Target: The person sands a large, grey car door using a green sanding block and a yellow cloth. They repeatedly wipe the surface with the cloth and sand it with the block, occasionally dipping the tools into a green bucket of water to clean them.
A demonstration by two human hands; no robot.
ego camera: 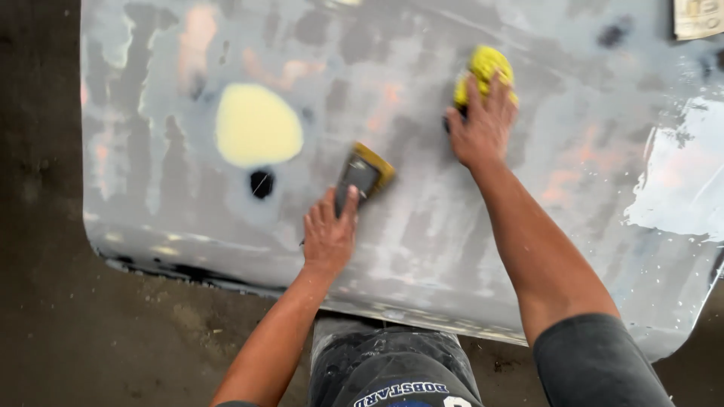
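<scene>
pressing down on a large grey metal body panel (422, 249), both hands work side by side. the left hand (329, 235) has its fingers (348, 205) wrapped around a small dark sanding block with a yellow-brown edge (363, 175), and the block lies flat on the panel, near its middle. the right hand (483, 124) has its fingers clenched over a bright yellow sponge (486, 69), which touches the panel higher up and to the right of the block; the two things are apart from each other.

the panel looks dull grey with many uneven patches: darker grey stains, some faint pink-orange areas, and pale streaks. left of the block there is a smooth pale yellow rounded patch of filler (256, 124), and just below it a small black spot (262, 183). on the far right the panel has a wet, shiny whitish area (679, 188). a pale piece of paper (697, 16) lies at the top right corner.

the near edge of the panel runs just under the left wrist, from the rounded lower left corner toward the right, and it looks chipped and dark in places. beyond this edge is a dark dirty floor (90, 332). between the two hands, and left toward the yellow patch, the panel carries no loose things. the person's dark trousers (392, 369) are close under the near edge.
</scene>
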